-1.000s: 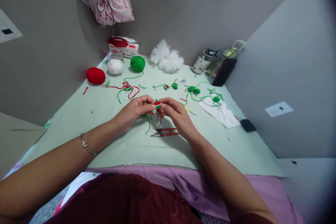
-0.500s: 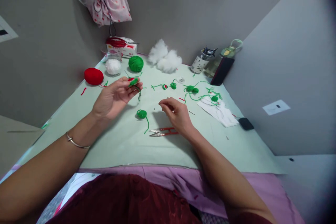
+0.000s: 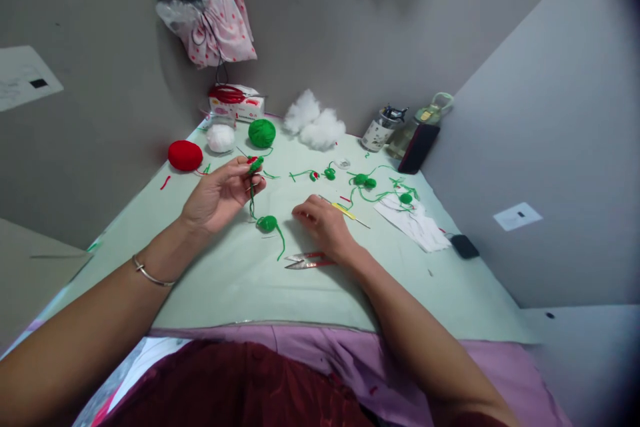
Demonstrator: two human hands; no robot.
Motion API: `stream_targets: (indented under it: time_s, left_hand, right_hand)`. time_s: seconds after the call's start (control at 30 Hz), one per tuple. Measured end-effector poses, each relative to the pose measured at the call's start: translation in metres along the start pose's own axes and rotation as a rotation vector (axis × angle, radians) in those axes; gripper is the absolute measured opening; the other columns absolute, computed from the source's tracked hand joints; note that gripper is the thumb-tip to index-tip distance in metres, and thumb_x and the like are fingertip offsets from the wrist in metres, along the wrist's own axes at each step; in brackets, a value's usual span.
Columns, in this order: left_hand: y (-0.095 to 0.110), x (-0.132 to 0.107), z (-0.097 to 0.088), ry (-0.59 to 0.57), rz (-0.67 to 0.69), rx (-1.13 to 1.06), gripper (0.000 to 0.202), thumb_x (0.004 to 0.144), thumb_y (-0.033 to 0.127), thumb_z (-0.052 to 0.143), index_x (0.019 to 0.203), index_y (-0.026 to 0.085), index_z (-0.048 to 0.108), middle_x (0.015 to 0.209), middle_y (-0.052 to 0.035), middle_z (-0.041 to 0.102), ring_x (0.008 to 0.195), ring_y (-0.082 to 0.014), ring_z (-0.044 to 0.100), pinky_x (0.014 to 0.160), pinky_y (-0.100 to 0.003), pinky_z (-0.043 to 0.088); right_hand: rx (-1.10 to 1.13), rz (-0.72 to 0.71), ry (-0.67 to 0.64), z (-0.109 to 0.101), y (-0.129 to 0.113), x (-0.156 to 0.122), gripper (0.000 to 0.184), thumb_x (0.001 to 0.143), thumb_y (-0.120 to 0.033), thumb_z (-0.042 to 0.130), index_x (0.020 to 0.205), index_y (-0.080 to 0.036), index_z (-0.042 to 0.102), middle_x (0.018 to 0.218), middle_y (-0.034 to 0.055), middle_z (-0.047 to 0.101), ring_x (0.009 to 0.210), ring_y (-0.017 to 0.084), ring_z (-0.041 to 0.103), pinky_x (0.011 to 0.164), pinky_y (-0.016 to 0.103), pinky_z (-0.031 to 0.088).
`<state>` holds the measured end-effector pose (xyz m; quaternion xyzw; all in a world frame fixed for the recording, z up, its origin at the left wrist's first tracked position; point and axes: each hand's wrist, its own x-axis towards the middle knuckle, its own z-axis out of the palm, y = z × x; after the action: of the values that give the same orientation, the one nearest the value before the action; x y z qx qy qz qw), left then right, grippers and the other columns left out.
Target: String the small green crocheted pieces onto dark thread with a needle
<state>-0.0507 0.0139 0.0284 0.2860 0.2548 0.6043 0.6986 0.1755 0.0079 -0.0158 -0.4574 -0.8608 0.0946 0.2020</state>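
My left hand is raised over the table, its thumb and fingers pinching a small green and red crochet piece. Dark green yarn strands hang from that piece toward a little green yarn bundle on the tabletop. My right hand is low over the table with its fingers curled together; whether anything lies between the fingertips is too small to see. Just beyond it is a yellow crochet hook. Thread snips with red handles lie below the right hand, partly covered by it.
Red, white and green yarn balls stand at the back left. White stuffing sits by the wall. Small green crochet pieces, a white cloth, a pen cup, a bottle and a phone are to the right.
My right hand has come down toward the tabletop and slightly left, uncovering the yellow crochet hook. The left hand has turned a little, still holding the crochet piece. The view has tilted slightly upward.
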Motion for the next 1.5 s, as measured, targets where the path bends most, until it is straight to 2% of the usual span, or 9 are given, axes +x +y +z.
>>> stream_targets:
  time_s: [0.13, 0.33, 0.5, 0.63, 0.77, 1.07, 1.2, 1.37, 1.5]
  left_hand:
    - [-0.005, 0.000, 0.002, 0.012, -0.040, 0.018, 0.010, 0.076, 0.007, 0.070, 0.079, 0.014, 0.064, 0.080, -0.0008, 0.064, 0.073, -0.0100, 0.060, 0.076, -0.022, 0.053]
    - [-0.013, 0.001, 0.002, 0.060, -0.065, 0.040, 0.012, 0.076, 0.011, 0.074, 0.078, 0.015, 0.063, 0.083, -0.0013, 0.066, 0.073, -0.0101, 0.062, 0.077, -0.022, 0.057]
    - [-0.013, 0.002, 0.001, 0.072, -0.093, 0.022, 0.012, 0.077, 0.008, 0.072, 0.082, 0.015, 0.064, 0.085, -0.0024, 0.068, 0.072, -0.0108, 0.063, 0.077, -0.023, 0.060]
    - [-0.015, -0.001, 0.003, 0.077, -0.112, 0.024, 0.012, 0.077, 0.007, 0.073, 0.084, 0.014, 0.067, 0.086, -0.0026, 0.069, 0.072, -0.0109, 0.065, 0.081, -0.025, 0.061]
    - [-0.021, -0.004, 0.005, 0.077, -0.154, 0.043, 0.013, 0.077, 0.008, 0.075, 0.083, 0.016, 0.068, 0.081, -0.0007, 0.068, 0.073, -0.0116, 0.067, 0.085, -0.026, 0.061]
    - [-0.038, -0.009, 0.004, -0.071, -0.283, 0.124, 0.014, 0.078, 0.019, 0.082, 0.084, 0.017, 0.069, 0.078, 0.0007, 0.063, 0.073, -0.0113, 0.064, 0.087, -0.026, 0.060]
    - [-0.041, -0.009, 0.002, -0.016, -0.261, 0.142, 0.019, 0.075, 0.020, 0.084, 0.082, 0.016, 0.067, 0.078, 0.0014, 0.062, 0.075, -0.0121, 0.067, 0.087, -0.026, 0.059]
    - [-0.042, -0.007, -0.001, 0.015, -0.230, 0.203, 0.021, 0.077, 0.026, 0.084, 0.086, 0.016, 0.068, 0.084, 0.0006, 0.064, 0.080, -0.0117, 0.068, 0.085, -0.022, 0.057]
    - [-0.043, -0.007, -0.001, -0.013, -0.221, 0.244, 0.021, 0.083, 0.031, 0.081, 0.090, 0.018, 0.065, 0.088, 0.0009, 0.065, 0.084, -0.0116, 0.068, 0.092, -0.025, 0.054]
  right_hand:
    - [-0.064, -0.244, -0.156, 0.010, -0.027, -0.006, 0.015, 0.101, -0.024, 0.054, 0.100, -0.020, 0.068, 0.095, 0.0044, 0.064, 0.081, 0.014, 0.057, 0.064, 0.025, 0.036]
    - [0.092, -0.238, -0.166, 0.008, -0.032, -0.003, 0.012, 0.098, -0.018, 0.054, 0.097, -0.019, 0.066, 0.094, 0.0042, 0.062, 0.079, 0.014, 0.056, 0.066, 0.024, 0.041]
    - [0.369, -0.004, 0.159, -0.032, 0.011, -0.005, 0.012, 0.094, -0.019, 0.055, 0.091, -0.019, 0.067, 0.090, 0.0030, 0.062, 0.073, 0.012, 0.058, 0.068, 0.024, 0.046]
    - [-0.040, 0.313, 0.417, -0.074, 0.072, -0.020, 0.017, 0.090, -0.017, 0.053, 0.093, -0.018, 0.070, 0.091, 0.0061, 0.065, 0.073, 0.016, 0.057, 0.068, 0.029, 0.044]
    - [-0.310, 0.545, 0.442, -0.089, 0.105, -0.030, 0.034, 0.091, -0.014, 0.047, 0.116, -0.018, 0.071, 0.112, 0.0128, 0.064, 0.082, 0.021, 0.062, 0.071, 0.033, 0.044]
    - [-0.225, 0.380, 0.164, -0.030, 0.085, -0.006, 0.012, 0.090, -0.021, 0.064, 0.091, -0.022, 0.076, 0.090, 0.0034, 0.067, 0.067, 0.015, 0.059, 0.060, 0.026, 0.036]
    - [-0.227, 0.404, 0.266, -0.044, 0.095, -0.009, 0.017, 0.092, -0.019, 0.057, 0.092, -0.021, 0.073, 0.095, 0.0045, 0.067, 0.077, 0.016, 0.061, 0.066, 0.025, 0.039]
    - [-0.197, 0.537, 0.594, -0.075, 0.104, -0.019, 0.037, 0.091, -0.016, 0.047, 0.123, -0.016, 0.066, 0.098, 0.0093, 0.067, 0.077, 0.019, 0.059, 0.072, 0.031, 0.042]
    - [0.237, 0.454, 0.554, -0.066, 0.072, -0.012, 0.024, 0.091, -0.037, 0.060, 0.090, -0.016, 0.072, 0.064, 0.0002, 0.060, 0.055, 0.014, 0.048, 0.058, 0.028, 0.039]
